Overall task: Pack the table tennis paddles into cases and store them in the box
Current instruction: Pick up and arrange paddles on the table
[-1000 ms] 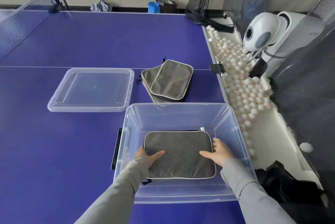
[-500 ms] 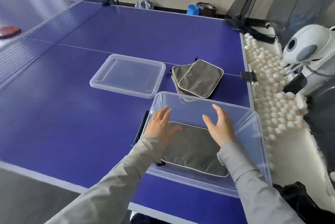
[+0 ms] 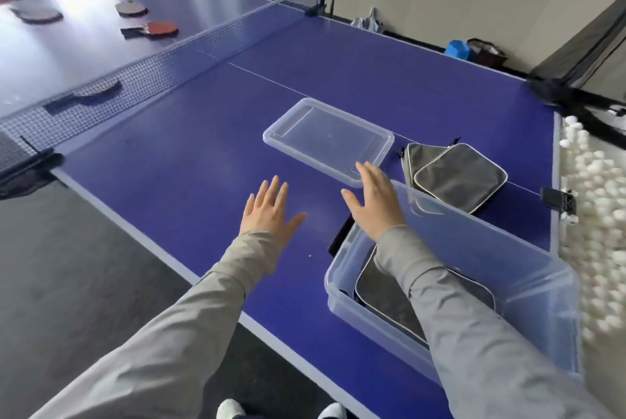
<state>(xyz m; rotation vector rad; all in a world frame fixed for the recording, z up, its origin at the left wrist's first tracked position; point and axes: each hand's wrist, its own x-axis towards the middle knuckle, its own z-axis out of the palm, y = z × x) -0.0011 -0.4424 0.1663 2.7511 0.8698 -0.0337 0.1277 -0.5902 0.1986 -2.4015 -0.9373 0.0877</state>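
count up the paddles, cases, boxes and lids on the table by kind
paddles: 4, all beyond the net
cases: 3, one in the box, two overlapping on the table
box: 1
lid: 1
total: 9

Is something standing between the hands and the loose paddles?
Yes: the net stretches across the table between the paddles beyond it and the left hand and right hand.
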